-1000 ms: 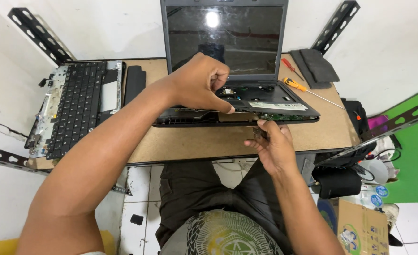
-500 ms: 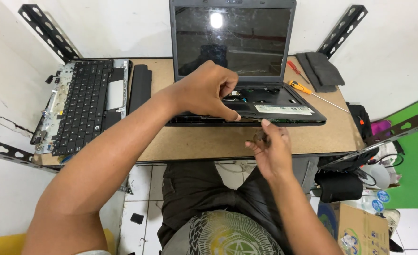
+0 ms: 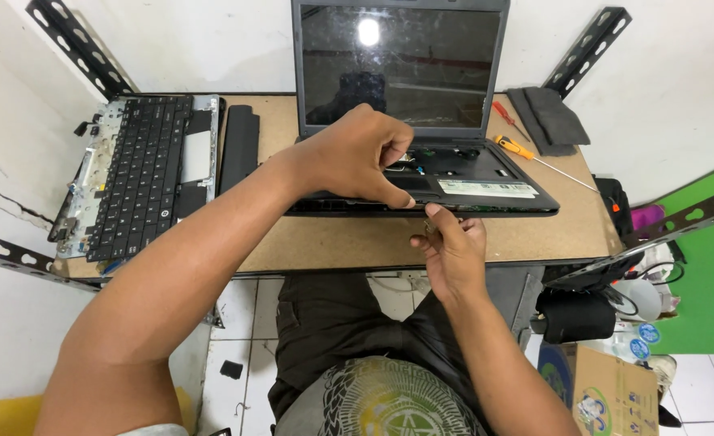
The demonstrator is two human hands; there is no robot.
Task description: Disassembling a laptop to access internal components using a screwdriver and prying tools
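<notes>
An open laptop with a dark screen point(image 3: 405, 64) stands on the wooden table point(image 3: 332, 242). Its keyboard is off, so the inner parts of the laptop base point(image 3: 486, 173) show. My left hand point(image 3: 365, 161) lies on the middle of the base, fingers curled over the top and thumb pressed at the front edge. My right hand point(image 3: 450, 250) comes up from below the table edge. Its fingertips are closed on the base's front lip, right next to my left thumb.
A removed keyboard panel point(image 3: 143, 173) and a black battery bar point(image 3: 240, 145) lie at the left. An orange-handled screwdriver point(image 3: 514, 147), a red one point(image 3: 502, 113) and dark pads point(image 3: 550, 117) sit at the right. A cardboard box point(image 3: 607, 396) stands on the floor.
My right hand has risen from in front of the table edge to the laptop's front lip. My left hand has stayed on the base.
</notes>
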